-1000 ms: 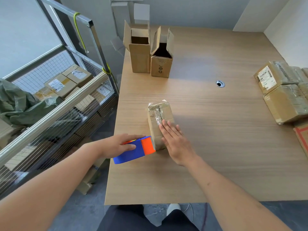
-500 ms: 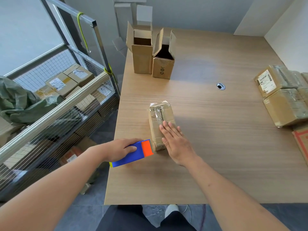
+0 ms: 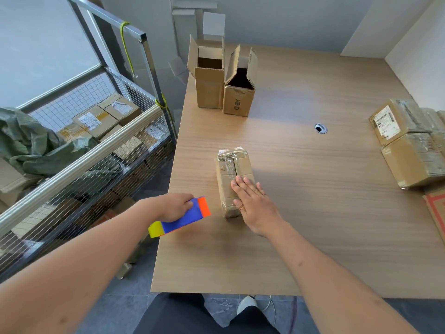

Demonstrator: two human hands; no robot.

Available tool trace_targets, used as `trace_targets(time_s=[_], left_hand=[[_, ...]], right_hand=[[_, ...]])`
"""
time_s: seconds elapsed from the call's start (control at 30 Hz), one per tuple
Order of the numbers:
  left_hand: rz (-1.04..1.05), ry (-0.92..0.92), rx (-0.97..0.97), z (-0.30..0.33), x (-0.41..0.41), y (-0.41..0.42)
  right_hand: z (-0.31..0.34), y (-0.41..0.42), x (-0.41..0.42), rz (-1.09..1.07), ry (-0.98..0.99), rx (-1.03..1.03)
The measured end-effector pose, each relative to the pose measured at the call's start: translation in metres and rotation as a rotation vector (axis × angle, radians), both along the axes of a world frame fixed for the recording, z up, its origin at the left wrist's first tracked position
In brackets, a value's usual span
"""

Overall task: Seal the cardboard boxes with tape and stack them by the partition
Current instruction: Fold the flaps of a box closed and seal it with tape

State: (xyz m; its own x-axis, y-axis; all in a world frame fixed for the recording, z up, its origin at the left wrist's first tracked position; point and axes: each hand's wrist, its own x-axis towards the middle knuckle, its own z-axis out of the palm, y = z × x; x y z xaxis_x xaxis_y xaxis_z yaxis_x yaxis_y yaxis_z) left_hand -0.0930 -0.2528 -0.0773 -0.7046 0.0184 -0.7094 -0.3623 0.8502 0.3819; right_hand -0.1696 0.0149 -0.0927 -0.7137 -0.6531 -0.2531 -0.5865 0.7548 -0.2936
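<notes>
A small taped cardboard box (image 3: 230, 167) lies on its side on the wooden table (image 3: 313, 213), left of centre. My right hand (image 3: 252, 201) presses flat on its near top with straight fingers. My left hand (image 3: 175, 206) grips a blue, orange and yellow tape dispenser (image 3: 183, 218) just left of the box, apart from it, near the table's left edge. Two empty cardboard boxes (image 3: 224, 85) stand upright with open flaps at the far left of the table. Several sealed, taped boxes (image 3: 409, 141) are stacked at the right edge by the white partition (image 3: 419, 51).
A metal wire cage cart (image 3: 96, 145) holding several parcels and a green sack stands close to the table's left side. A cable grommet hole (image 3: 321, 128) sits mid-table. A red-printed flat carton (image 3: 437, 213) lies at the right edge. My legs show below the near table edge.
My left hand has pulled the tape dispenser away from the box's near end, to the left and slightly back. My right hand stays flat on the box.
</notes>
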Motion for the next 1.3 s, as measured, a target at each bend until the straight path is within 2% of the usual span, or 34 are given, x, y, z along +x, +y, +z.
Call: trace_targets(time_s=[0.1, 0.23, 0.37, 0.57, 0.73, 0.87, 1.07, 1.2, 1.3], left_hand=[[0.053, -0.011, -0.014, -0.005, 0.013, -0.011], [0.072, 0.152, -0.034, -0.01, 0.018, -0.001], [0.06, 0.266, -0.159, -0.018, 0.015, 0.016], [0.144, 0.389, -0.266, -0.032, 0.011, 0.043], [0.139, 0.423, -0.227, -0.04, 0.015, 0.05], [0.079, 0.425, -0.26, -0.036, 0.015, 0.044], [0.1, 0.44, -0.302, -0.027, 0.011, 0.031], [0.085, 0.456, -0.265, -0.023, 0.01, 0.028], [0.083, 0.512, -0.2, -0.019, 0.008, 0.03]], right_hand=[[-0.001, 0.0, 0.0, -0.012, 0.002, -0.018], [-0.002, -0.003, 0.004, -0.044, -0.007, -0.054], [-0.002, -0.006, 0.008, -0.093, -0.019, -0.094], [-0.003, -0.02, 0.02, -0.193, 0.085, -0.108], [-0.007, -0.034, 0.028, -0.246, 0.23, -0.095], [-0.01, -0.047, 0.033, -0.257, 0.373, 0.011], [-0.024, -0.046, 0.034, -0.232, 0.54, 0.057], [-0.028, -0.047, 0.035, -0.236, 0.579, 0.047], [-0.023, -0.048, 0.036, -0.242, 0.533, 0.034]])
